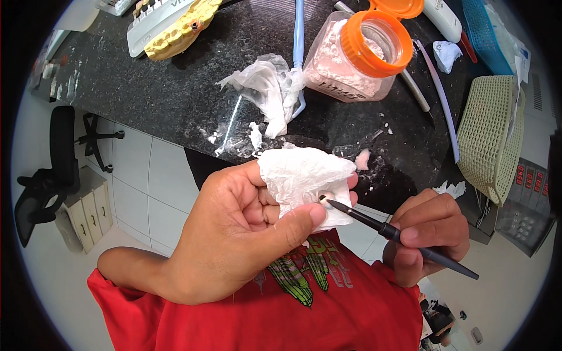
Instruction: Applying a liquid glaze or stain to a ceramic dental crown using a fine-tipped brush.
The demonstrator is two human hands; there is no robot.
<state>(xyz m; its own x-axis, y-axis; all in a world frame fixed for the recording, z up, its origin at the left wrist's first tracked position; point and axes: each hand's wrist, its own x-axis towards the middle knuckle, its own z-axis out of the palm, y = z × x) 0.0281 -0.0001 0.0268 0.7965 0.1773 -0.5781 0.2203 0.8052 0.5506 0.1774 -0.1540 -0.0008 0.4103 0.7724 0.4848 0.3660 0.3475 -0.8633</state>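
My left hand (234, 234) is closed on a folded white tissue (301, 172), its thumb pressing the near edge. On the tissue, just past the thumb tip, sits a small pale tooth-like piece (329, 200); too little of it shows to name it surely. My right hand (430, 231) pinches a slim dark brush (357, 217) like a pen, pointing left. Its dark tip meets the pale piece, while the handle's end sticks out beyond the fingers to the lower right.
Behind my hands, a dark speckled counter (158, 88) holds a crumpled tissue (266, 88), an open orange-rimmed jar (345, 64) of pinkish powder and a yellow dental model (175, 38). Slender tools lie around the jar. A woven basket (489, 128) stands at right. White crumbs dot the counter's near edge.
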